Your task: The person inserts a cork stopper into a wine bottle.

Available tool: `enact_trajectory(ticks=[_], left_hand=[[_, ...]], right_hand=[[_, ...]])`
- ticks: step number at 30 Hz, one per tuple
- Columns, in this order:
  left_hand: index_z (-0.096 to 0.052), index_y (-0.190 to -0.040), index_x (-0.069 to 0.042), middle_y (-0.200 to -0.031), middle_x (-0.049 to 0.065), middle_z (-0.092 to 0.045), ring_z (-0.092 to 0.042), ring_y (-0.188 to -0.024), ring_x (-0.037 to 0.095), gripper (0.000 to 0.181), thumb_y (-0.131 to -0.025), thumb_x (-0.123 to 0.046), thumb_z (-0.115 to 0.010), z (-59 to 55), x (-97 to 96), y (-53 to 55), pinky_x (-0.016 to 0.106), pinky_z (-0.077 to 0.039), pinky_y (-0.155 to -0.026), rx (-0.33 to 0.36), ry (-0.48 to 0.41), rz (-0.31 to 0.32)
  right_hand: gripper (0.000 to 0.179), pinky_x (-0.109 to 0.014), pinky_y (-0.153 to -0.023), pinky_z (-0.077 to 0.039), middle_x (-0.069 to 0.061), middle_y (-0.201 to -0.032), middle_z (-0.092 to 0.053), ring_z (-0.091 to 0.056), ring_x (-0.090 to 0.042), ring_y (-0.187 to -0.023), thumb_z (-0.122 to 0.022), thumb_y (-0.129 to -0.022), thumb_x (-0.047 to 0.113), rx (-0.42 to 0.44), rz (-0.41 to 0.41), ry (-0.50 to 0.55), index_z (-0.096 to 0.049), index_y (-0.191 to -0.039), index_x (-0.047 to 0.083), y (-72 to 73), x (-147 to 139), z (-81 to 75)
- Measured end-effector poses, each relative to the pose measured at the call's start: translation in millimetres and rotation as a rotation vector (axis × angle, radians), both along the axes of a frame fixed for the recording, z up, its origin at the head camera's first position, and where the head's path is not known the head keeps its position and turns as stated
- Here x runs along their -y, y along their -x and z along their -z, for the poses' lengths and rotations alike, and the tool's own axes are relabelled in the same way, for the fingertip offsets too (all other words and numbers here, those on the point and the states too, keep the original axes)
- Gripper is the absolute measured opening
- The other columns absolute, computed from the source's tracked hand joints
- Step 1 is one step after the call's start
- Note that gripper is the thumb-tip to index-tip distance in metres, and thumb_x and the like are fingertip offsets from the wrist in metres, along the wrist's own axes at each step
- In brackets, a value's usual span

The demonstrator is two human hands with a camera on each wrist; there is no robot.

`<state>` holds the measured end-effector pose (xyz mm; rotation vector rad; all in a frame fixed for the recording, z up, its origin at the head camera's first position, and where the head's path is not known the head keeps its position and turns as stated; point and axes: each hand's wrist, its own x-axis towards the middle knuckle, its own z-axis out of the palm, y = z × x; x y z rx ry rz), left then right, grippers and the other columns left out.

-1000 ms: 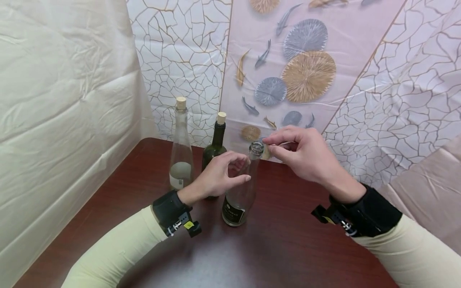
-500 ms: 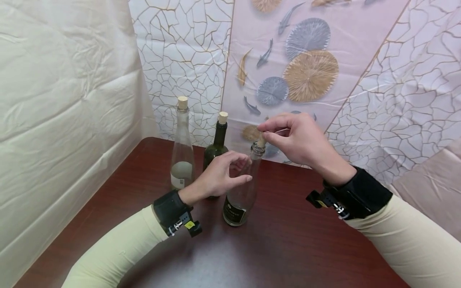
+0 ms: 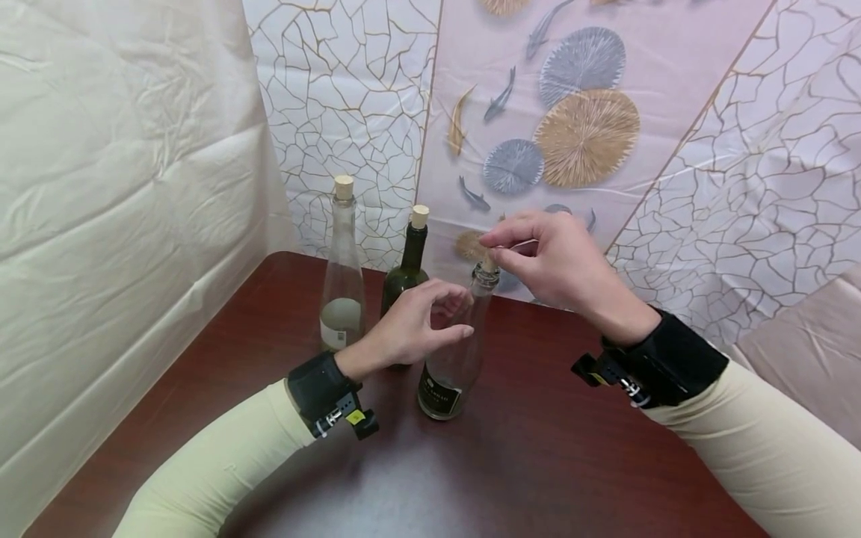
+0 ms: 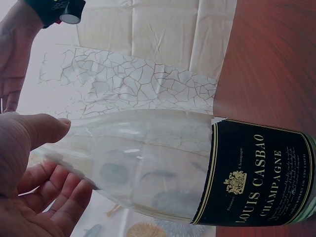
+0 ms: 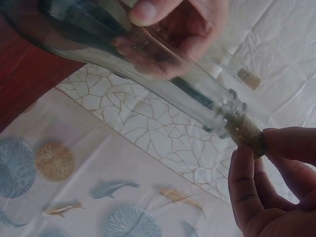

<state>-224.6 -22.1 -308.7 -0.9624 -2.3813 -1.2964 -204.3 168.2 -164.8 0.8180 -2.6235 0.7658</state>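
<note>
A clear glass champagne bottle [image 3: 464, 344] with a black label stands upright on the table. My left hand [image 3: 420, 321] is curled round its upper body below the neck; in the right wrist view its fingers show through the glass, with the thumb on the other side. My right hand [image 3: 554, 261] pinches a cork [image 5: 247, 134] between thumb and fingers at the bottle's mouth [image 5: 227, 114]. The cork's lower end sits in the opening and most of its length stands out. Fingertips hide part of it in the head view.
Behind my left hand stands a dark green bottle [image 3: 412, 250] with a cork [image 3: 420, 217] in its neck. Left of it is a clear bottle [image 3: 341, 261], also corked. Patterned cloth [image 3: 350, 112] hangs behind the dark red table [image 3: 538, 448].
My right hand has brought the cork from beside the bottle's mouth up over it and then down into the opening. The left hand has stayed at the bottle.
</note>
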Motion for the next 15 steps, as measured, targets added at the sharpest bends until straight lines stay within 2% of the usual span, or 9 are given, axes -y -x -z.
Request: enact_trajectory(ticks=[5, 9, 12, 15], left_hand=[[-0.065, -0.119, -0.009, -0.11, 0.0, -0.064, -0.06, -0.096, 0.01, 0.043, -0.083, -0.028, -0.076, 1.3, 0.5, 0.5, 0.027, -0.052, -0.086, -0.008, 0.004, -0.002], [-0.065, -0.119, -0.009, -0.108, 0.0, -0.064, -0.06, -0.096, 0.01, 0.042, -0.083, -0.027, -0.076, 1.0, 0.6, 1.2, 0.028, -0.053, -0.086, -0.013, -0.008, 0.007], [-0.065, -0.118, -0.009, -0.108, 0.0, -0.063, -0.06, -0.096, 0.01, 0.041, -0.082, -0.026, -0.076, 0.9, 0.7, 1.5, 0.028, -0.053, -0.086, -0.012, -0.013, 0.012], [-0.065, -0.118, -0.009, -0.108, 0.0, -0.063, -0.06, -0.096, 0.01, 0.041, -0.083, -0.026, -0.076, 0.9, 0.8, 1.3, 0.028, -0.053, -0.086, -0.005, -0.014, 0.014]], right_hand=[[0.018, -0.038, -0.083, -0.058, -0.009, -0.107, -0.073, -0.064, -0.022, -0.108, -0.069, -0.088, 0.007, -0.042, -0.024, -0.033, -0.078, -0.103, 0.008, -2.8, 1.1, 5.7], [0.017, -0.039, -0.08, -0.057, -0.006, -0.103, -0.073, -0.065, -0.022, -0.103, -0.071, -0.086, 0.007, -0.137, -0.031, -0.062, -0.079, -0.101, 0.009, -5.7, 1.2, 10.1], [0.016, -0.037, -0.076, -0.056, -0.005, -0.1, -0.073, -0.067, -0.019, -0.093, -0.071, -0.086, 0.006, -0.205, -0.04, -0.077, -0.079, -0.099, 0.01, -6.2, 1.1, 13.0], [0.016, -0.037, -0.075, -0.054, -0.004, -0.098, -0.073, -0.067, -0.018, -0.092, -0.072, -0.085, 0.005, -0.236, -0.05, -0.072, -0.08, -0.098, 0.01, -5.8, 1.4, 14.6]])
